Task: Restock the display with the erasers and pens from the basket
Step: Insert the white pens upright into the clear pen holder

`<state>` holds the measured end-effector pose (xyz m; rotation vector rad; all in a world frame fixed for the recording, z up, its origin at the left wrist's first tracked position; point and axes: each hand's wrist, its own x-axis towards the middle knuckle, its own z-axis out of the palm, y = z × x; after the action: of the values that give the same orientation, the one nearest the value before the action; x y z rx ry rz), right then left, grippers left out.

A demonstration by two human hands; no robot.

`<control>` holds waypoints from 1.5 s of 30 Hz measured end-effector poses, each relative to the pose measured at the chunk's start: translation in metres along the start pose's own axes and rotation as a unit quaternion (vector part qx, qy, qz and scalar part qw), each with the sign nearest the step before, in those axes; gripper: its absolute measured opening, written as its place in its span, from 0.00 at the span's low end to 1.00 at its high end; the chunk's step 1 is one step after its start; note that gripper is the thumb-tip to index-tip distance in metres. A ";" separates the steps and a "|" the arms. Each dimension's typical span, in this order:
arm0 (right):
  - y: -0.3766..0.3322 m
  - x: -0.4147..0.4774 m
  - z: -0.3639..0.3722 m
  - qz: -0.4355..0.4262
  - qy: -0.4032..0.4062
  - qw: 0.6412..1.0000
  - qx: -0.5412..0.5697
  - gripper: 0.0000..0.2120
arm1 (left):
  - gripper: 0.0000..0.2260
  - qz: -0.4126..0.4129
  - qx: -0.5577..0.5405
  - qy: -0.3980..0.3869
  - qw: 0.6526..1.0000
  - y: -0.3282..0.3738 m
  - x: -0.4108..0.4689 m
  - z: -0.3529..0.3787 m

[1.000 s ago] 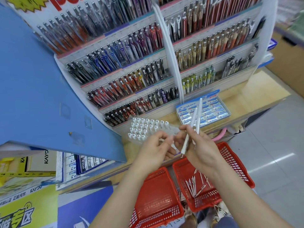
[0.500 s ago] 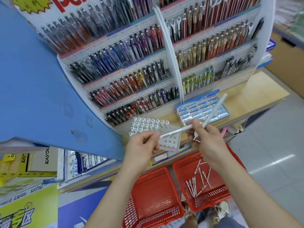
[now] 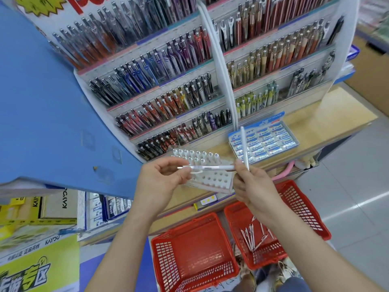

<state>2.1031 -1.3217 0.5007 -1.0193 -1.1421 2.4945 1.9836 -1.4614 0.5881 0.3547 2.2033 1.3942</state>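
- The left hand pinches a level white plastic pen near its clip end. The pen's long axis runs left to right, and its other end reaches the right thumb. I cannot tell whether that thumb grips it.
- The right hand clamps an upright white plastic pen by its lower end, with the barrel pointing towards the rack.
- Both pens hang just above the clear perforated plastic pen holder on the wooden worktop. Its back rows carry white caps, and its near holes are free, right under the level pen.
- The left hand is nearer those holes; I judge the level pen needs tipping on end to drop in.
- A blue board crowds the left side, and a blue-and-white box of erasers sits just right of the holder.
- The red plastic mesh basket of loose white pens stands below the right forearm.
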 end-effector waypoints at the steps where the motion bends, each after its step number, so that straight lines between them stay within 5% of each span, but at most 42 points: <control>1: 0.000 0.001 -0.001 -0.009 0.008 1.000 -0.025 0.12 | 0.06 0.016 0.014 0.020 1.000 0.000 0.002 -0.002; 5: 0.001 0.006 -0.010 -0.036 0.051 0.994 -0.090 0.11 | 0.05 0.099 0.168 0.059 0.979 -0.002 0.008 -0.014; 11: 0.008 0.010 -0.018 -0.043 0.064 0.990 -0.115 0.13 | 0.03 0.227 0.369 0.034 0.901 -0.017 0.023 -0.010; 27: 0.010 0.004 -0.025 -0.069 0.034 0.982 -0.172 0.12 | 0.06 0.207 0.412 -0.038 0.887 -0.046 0.049 0.017; 34: 0.017 0.010 -0.029 -0.068 0.029 0.981 -0.178 0.11 | 0.05 0.196 0.385 0.022 0.902 -0.050 0.051 0.023; 45: 0.013 0.004 -0.028 -0.078 0.023 0.983 -0.164 0.10 | 0.07 0.164 0.428 -0.006 0.889 -0.049 0.052 0.028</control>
<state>2.1202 -1.3123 0.4757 -1.0131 -1.5898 2.1963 1.9573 -1.4371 0.5198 1.0709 2.7259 0.4458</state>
